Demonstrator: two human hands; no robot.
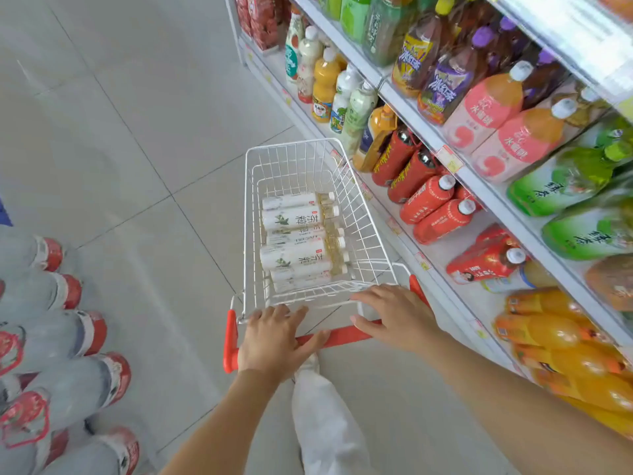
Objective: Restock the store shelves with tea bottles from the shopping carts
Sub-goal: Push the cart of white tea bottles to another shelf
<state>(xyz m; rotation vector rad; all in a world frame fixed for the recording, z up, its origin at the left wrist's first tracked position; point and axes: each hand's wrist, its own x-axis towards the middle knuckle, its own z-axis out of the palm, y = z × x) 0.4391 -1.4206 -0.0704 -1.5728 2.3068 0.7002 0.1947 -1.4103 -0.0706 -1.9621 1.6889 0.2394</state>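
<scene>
Shrink-wrapped water bottles (65, 341), red labels, lying at left on pale tiled floor (144, 138); orange juice bottles (561, 334) lower right

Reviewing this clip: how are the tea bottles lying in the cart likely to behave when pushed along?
Lying on their sides, the tea bottles may roll, though packed side by side they probably shift little. They look full, so likely fairly heavy to lift. The wire cart should contain them.

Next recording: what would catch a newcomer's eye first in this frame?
A white wire cart stands in the middle, with pale tea bottles lying on their sides in it. The left hand and right hand rest at its red handle. Brightly coloured drink bottles crowd the shelves along the right, and wrapped water bottles with red labels lie at the left edge.
</scene>
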